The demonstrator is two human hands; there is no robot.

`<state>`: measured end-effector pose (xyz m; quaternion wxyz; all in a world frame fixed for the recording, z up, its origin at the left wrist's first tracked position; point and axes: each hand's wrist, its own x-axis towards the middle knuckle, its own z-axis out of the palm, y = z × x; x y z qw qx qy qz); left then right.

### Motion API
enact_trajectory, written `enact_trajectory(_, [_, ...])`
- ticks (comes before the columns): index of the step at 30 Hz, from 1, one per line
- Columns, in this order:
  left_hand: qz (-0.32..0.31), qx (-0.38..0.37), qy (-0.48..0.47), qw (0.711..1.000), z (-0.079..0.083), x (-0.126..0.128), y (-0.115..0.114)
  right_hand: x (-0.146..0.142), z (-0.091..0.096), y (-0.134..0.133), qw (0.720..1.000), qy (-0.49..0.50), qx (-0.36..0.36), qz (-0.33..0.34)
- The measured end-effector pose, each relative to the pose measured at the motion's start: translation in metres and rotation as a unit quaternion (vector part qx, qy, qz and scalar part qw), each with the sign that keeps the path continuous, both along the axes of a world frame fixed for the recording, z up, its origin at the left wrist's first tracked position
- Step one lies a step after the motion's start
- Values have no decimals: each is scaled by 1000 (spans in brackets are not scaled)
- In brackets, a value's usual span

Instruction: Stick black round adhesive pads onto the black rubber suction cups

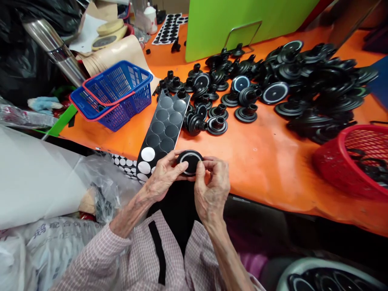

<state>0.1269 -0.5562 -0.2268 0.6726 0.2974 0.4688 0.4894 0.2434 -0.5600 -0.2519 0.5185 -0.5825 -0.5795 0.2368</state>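
Between my two hands is a round black disc-shaped part point(191, 158) with a pale ring on its face, held just over the table's front edge. My left hand point(165, 173) grips its left side, the thumb lying on the face. Closed on the right side is my right hand point(214, 182), thumb and fingers at the rim. Just left of the disc, a sheet of round black stickers point(163, 117) hangs over the edge; white circles show at its lower end. Beyond lie several loose black stemmed discs point(245, 113).
A blue basket point(127, 101) with red handles stands left on the orange table point(257, 161). A large heap of black parts point(315, 89) fills the back right. A red basket point(333, 161) sits at the right edge. Behind rises a green board point(212, 28).
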Motion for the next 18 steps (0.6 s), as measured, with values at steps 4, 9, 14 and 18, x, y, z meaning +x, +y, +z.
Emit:
enact_trajectory(4, [7, 7, 4, 1000, -3, -1, 0, -6, -3, 1, 997, -63, 33, -9])
enact_trajectory(9, [16, 10, 3, 1000, -2, -7, -5, 2, 1, 4, 993, 55, -100, 10])
enact_trajectory(14, [-9, 68, 146, 987, 27, -44, 18, -10, 31, 47, 938, 186, -196, 218])
enact_trajectory(18, [73, 154, 286, 943, 91, -99, 57, -76, 84, 104, 897, 285, -152, 301])
